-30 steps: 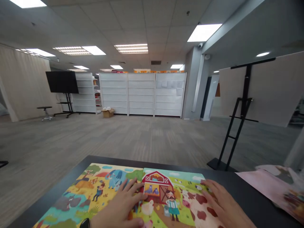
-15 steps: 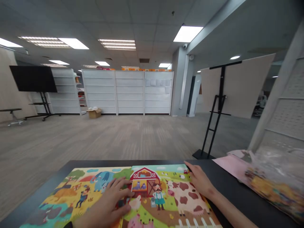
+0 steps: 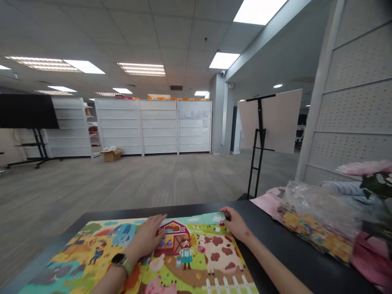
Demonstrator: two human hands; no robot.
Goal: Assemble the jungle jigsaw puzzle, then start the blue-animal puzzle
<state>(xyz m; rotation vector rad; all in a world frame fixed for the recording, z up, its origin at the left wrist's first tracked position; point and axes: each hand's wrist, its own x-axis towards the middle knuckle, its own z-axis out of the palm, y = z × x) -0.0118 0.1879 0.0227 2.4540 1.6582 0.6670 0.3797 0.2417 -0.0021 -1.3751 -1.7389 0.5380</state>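
An open picture book (image 3: 220,281) lies on a black table, with an elephant and savanna scene on its left page and a red barn, farmer and spotted cow on its right. My left hand (image 3: 147,237) rests palm down across the middle fold, fingers stretched toward the top edge and partly covering the barn. A watch (image 3: 119,259) is on that wrist. At the upper right corner of the farm page, my right hand (image 3: 235,224) has its fingers curled round the page's edge; the fingertips are partly hidden.
Right of the book, a clear plastic bag (image 3: 315,228) of colourful pieces lies on the table (image 3: 260,249), near pink paper (image 3: 266,204) and a pink flower (image 3: 364,167). Beyond stand a black easel (image 3: 257,151), white shelving (image 3: 159,126), a cardboard box (image 3: 112,155) and a screen (image 3: 27,112).
My view has turned right and tilted up slightly. My left hand has slid up the book toward its top edge. My right hand's fingers have gone from stretched along the edge to curled at the corner.
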